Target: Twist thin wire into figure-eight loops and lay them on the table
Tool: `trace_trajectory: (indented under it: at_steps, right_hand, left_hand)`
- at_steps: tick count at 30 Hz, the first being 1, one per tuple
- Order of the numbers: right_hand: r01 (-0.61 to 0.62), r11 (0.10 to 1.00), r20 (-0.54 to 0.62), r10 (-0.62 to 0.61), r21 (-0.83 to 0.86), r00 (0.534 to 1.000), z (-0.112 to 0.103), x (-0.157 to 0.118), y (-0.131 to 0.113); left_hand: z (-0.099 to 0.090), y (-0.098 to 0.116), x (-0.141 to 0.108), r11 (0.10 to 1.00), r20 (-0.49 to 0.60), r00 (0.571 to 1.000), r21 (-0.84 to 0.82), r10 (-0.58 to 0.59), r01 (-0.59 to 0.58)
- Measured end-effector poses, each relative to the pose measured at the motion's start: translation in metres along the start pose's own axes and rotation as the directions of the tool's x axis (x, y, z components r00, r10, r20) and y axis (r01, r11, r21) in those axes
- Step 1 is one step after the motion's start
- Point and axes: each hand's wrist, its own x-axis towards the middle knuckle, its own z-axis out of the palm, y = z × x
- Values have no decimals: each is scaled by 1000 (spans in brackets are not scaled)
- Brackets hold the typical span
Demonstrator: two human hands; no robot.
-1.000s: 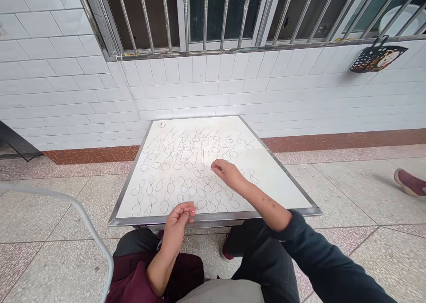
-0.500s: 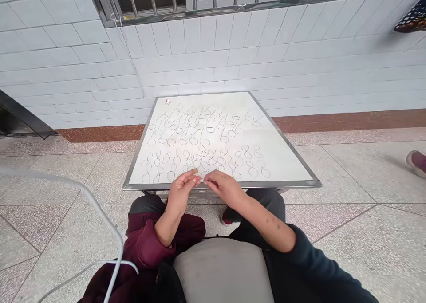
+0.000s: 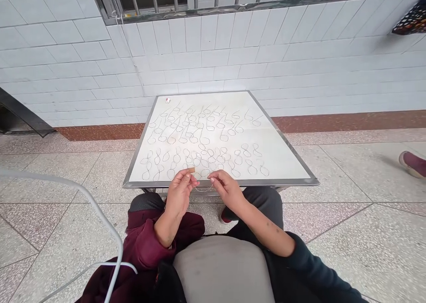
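Note:
My left hand [image 3: 179, 190] is near the front edge of the white table [image 3: 282, 167], its thumb and fingers pinched on a thin wire [image 3: 203, 190]. A tan strip [image 3: 191, 170] shows at that hand's forefinger; I cannot tell whether it is wrapped on the finger or held. Across a small gap, my right hand [image 3: 226, 188] pinches the other side of the wire, which sags in a shallow curve between both hands. Beyond them lie many thin bent wires: figure-eight shapes [image 3: 253, 167] nearer, single loops with straight tails [image 3: 224, 134] farther back.
A small red and white object [image 3: 168, 100] sits at the table's far left corner. A grey metal rim [image 3: 299, 182] edges the table, which stands by a tiled wall [image 3: 213, 72]. A pale cable [image 3: 100, 210] curves at my left. A person's shoe [image 3: 412, 163] is at far right.
My hands have moved apart a little, the right one shifting rightward. The wire's curve now shows between them, and the tan strip has turned more level.

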Motion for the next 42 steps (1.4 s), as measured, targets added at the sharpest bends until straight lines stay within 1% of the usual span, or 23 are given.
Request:
trace_trajectory:
  at_steps: [2, 4, 6, 8, 12, 18, 22, 24, 26, 29, 31, 32, 35, 37, 39, 42]
  right_hand:
    - [-100, 975, -1, 103, 200, 995, 2, 0, 2]
    - [-157, 904, -5, 173, 397, 985, 5, 0, 3]
    - [-165, 821, -35, 219, 547, 975, 6, 0, 2]
    - [-154, 762, -69, 252, 629, 965, 7, -1, 1]
    - [-133, 742, -84, 247, 657, 965, 5, -1, -3]
    - [-142, 710, -32, 226, 690, 974, -1, -1, -7]
    - [-164, 637, 10, 238, 753, 971, -4, -1, -10]
    - [-174, 622, 37, 227, 763, 973, -5, -2, -11]
    - [-181, 638, 66, 200, 748, 977, -7, -4, -11]
    - [-189, 672, 95, 175, 716, 980, -9, -7, -11]
    - [-192, 663, 65, 211, 724, 975, -8, -6, -11]
    - [-192, 648, 37, 245, 738, 969, -8, -6, -11]
    - [-163, 595, -71, 350, 787, 934, -4, -3, -11]
    - [-136, 585, -133, 393, 800, 910, -1, -1, -11]
    - [-114, 602, -180, 406, 790, 896, 2, -1, -10]
    - [-101, 659, -200, 366, 745, 909, 8, -3, -7]
  left_hand:
    - [1, 0, -1, 997, 10, 1000, -71, -8, 9]
    - [4, 1, -1, 994, 21, 1000, -104, -13, 15]
    - [6, 3, -2, 994, 46, 999, -112, -1, 6]
    - [7, 4, -3, 995, 69, 998, -97, 10, -3]
    - [7, 7, -5, 999, 79, 997, -37, 9, -6]
    - [5, 9, -7, 997, 125, 992, 71, -31, 22]
    - [6, 10, -11, 997, 151, 987, 71, -46, 36]
    - [6, 10, -13, 996, 164, 984, 73, -62, 51]
    - [7, 9, -14, 997, 147, 988, 59, -52, 44]
    - [9, 9, -14, 1000, 65, 998, 16, -8, 7]
    - [11, 8, -14, 1000, 39, 999, -3, -5, 5]
    - [12, 8, -14, 1000, 49, 999, -4, -8, 8]
    - [14, 4, -17, 999, 140, 990, 49, -1, -6]
    - [13, -2, -19, 989, 191, 982, 144, 1, -29]
    - [12, -9, -21, 966, 197, 980, 254, 5, -56]
    - [11, -17, -21, 940, 135, 990, 329, 49, -91]
